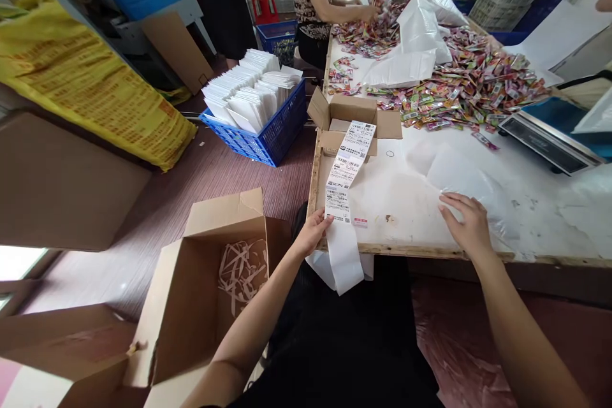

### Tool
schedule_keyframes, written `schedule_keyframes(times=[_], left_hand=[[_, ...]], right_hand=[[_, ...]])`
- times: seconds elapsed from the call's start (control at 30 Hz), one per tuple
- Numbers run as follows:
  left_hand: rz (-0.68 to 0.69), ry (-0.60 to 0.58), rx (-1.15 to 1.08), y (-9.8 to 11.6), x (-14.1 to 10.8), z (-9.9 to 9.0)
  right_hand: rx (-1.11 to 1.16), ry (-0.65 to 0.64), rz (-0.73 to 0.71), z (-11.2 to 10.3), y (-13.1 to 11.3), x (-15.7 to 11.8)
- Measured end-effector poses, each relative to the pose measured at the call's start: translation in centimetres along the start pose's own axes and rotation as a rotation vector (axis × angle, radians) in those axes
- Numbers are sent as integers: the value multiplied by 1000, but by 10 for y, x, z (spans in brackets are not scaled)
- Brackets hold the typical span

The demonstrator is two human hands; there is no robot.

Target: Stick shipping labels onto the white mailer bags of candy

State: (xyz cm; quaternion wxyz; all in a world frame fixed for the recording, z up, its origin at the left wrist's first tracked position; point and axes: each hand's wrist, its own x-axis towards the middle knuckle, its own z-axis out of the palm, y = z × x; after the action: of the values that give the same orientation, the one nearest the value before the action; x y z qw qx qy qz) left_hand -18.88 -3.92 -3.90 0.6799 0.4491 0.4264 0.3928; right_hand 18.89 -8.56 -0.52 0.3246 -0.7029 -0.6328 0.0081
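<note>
My left hand [313, 231] is closed, thumb and fingers pinching the left edge of a long strip of printed shipping labels [351, 162] at the table's near edge. The strip's upper end lies over a small open cardboard box [386, 124]. Below my hand its blank white part hangs in loops off the table in front of my lap. My right hand [466, 223] is open, thumb and fingers apart, at the near left side of a whitish plastic bag [466, 175] lying on the table. Whether it presses on the bag I cannot tell.
Small colourful packets [468, 80] lie heaped across the far table, with a scale [549, 137] at right. A blue basket [282, 131] of white envelopes stands left on the floor. An open carton [191, 306] with paper scraps sits by my left arm. Another person [315, 6] handles packets beyond.
</note>
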Motion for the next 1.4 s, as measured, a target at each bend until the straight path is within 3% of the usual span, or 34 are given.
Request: schedule_keyframes(times=[0.1,0.17,0.23,0.33,0.4,0.47,0.57,0.67,0.77,0.87,1.0,1.23,1.4], left_hand=[[65,73,147,6,-6,3],[211,213,375,13,-13,10],[346,273,576,22,-19,24],[297,53,648,30,-27,57],[177,-118,640,29,-29,82],[127,-184,664,24,-29,102],[151,-172,714,17,-23,118],[124,-173,637,12,-17,113],[-36,-266,344,11,-17,98],[-141,-316,126,9,-23,87],[-181,-314,35,3,-28,82],[-194,-280,56,3,-28,81],[-210,-284,59,3,-29,81]], right_hand=[[66,7,-121,-30,-27,-53],[42,28,-98,-45,-32,-84],[-5,38,-54,-55,-31,-105],[-90,106,26,-63,-36,-120],[-130,224,94,-63,-52,-121],[-84,291,113,-58,-75,-117],[138,92,56,-37,-106,-111],[328,-165,95,-8,-124,-107],[477,-283,183,14,-134,-106],[569,-381,188,23,-141,-104],[622,-485,185,27,-146,-102],[536,-390,190,33,-150,-109],[521,-404,197,34,-150,-112]])
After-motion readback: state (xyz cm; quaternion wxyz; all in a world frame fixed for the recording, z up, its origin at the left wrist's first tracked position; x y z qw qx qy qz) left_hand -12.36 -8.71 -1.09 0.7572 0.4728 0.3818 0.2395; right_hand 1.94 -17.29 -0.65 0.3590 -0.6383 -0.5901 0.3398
